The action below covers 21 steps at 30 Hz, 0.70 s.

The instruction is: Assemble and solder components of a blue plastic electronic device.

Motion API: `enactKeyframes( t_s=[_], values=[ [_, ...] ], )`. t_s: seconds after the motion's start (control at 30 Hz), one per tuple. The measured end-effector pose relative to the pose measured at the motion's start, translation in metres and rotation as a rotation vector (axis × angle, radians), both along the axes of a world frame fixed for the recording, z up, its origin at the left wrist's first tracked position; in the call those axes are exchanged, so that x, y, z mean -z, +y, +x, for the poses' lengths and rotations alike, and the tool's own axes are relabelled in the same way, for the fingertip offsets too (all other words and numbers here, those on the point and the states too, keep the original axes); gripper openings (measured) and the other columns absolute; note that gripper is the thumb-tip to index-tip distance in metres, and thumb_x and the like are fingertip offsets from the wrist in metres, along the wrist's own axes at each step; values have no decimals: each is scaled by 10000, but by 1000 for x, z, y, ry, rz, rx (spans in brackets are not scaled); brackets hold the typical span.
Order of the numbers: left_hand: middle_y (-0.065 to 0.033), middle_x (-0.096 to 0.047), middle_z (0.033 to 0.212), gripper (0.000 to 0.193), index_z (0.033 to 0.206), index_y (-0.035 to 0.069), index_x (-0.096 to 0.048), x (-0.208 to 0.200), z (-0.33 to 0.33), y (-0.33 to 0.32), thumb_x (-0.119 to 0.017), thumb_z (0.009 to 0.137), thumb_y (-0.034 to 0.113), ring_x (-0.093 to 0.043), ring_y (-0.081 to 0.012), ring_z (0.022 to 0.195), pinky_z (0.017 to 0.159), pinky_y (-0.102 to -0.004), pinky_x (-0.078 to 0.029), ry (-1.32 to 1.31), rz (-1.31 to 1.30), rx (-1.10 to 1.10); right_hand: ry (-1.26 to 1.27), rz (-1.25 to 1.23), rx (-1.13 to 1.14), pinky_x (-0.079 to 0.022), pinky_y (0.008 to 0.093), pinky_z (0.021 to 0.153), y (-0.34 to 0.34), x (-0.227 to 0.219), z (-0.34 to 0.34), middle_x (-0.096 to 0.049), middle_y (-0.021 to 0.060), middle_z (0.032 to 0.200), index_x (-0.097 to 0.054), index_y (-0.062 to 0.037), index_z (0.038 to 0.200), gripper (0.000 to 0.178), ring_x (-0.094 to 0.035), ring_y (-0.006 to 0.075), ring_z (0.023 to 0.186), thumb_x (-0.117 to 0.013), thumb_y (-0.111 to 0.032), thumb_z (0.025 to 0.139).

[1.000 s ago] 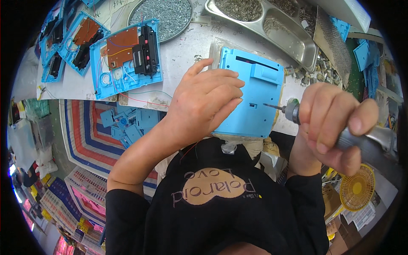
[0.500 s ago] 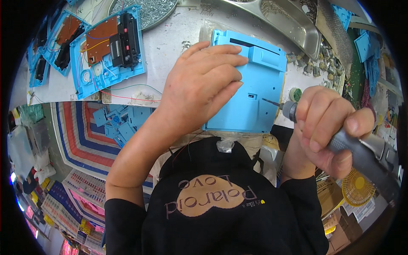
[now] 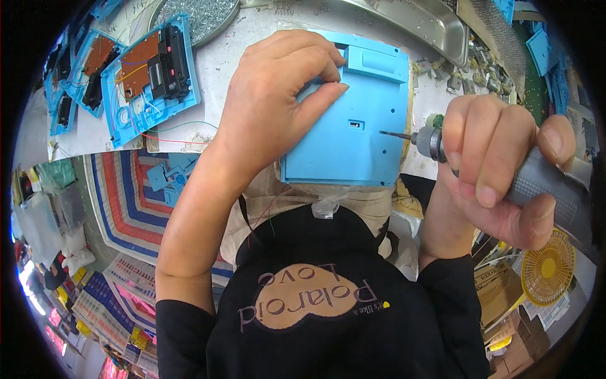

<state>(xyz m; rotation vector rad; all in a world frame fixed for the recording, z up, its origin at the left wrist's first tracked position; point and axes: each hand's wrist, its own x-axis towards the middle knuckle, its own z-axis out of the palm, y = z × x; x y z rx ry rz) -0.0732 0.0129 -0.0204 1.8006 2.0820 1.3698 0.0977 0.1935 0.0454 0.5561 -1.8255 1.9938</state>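
Note:
A light-blue plastic casing [image 3: 334,148] lies closed on the table in front of me, with a small slot in its middle and several screw holes. My left hand [image 3: 278,88] rests over the casing's upper left part. Its thumb and index fingertip come together in a pinch; anything between them is too small to make out. My right hand [image 3: 499,158] is wrapped round the grey body of an electric screwdriver [image 3: 543,183]. The screwdriver's thin bit points left over the right side of the casing, near the holes there. Whether the tip touches the surface, I cannot tell.
Opened blue casings [image 3: 189,82] with brown boards and loose wires lie at the left. A round tray of screws [image 3: 189,19] stands behind them. Far right are a metal tray [image 3: 435,28] and scattered small metal parts [image 3: 480,72]. A yellow fan [image 3: 548,268] sits at lower right.
My left hand's fingers have curled from lying across the casing into a pinch. The casing appears slightly farther left and up in view. The screwdriver is still in my right hand, its bit beside the casing's holes.

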Motion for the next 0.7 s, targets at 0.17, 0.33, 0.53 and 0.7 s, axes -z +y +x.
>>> enactKeyframes(
  t_s=[0.17,0.33,0.53,0.7],
  values=[
    [-88,-690,968,137,827,33,-667,-4,-1,9,-787,762,24,-659,-240,906,787,-325,-521,53,-70,-22,-9,-37,50,-395,230,630,4,0,8,-617,-66,770,-518,-161,1345,454,-526,51,614,-632,-369,957],
    [-91,-669,912,165,806,35,-646,-3,-1,13,-800,745,30,-647,-234,878,765,-324,-513,57,-60,-32,-20,-80,103,-395,204,590,12,3,17,-637,-75,743,-549,-181,1287,438,-539,35,581,-703,-358,917],
    [-77,-630,846,192,767,48,-612,-8,-4,20,-802,738,37,-609,-231,807,715,-323,-488,87,-117,-28,-46,-127,165,-396,172,541,22,3,25,-660,-85,711,-587,-205,1218,427,-556,16,540,-789,-344,869],
    [-78,-607,812,211,752,52,-595,-12,-6,22,-804,723,38,-588,-238,778,701,-329,-470,92,-141,-18,-10,-180,206,-401,160,545,33,10,28,-670,-93,700,-603,-197,1192,463,-577,13,549,-837,-373,833]
  ],
)
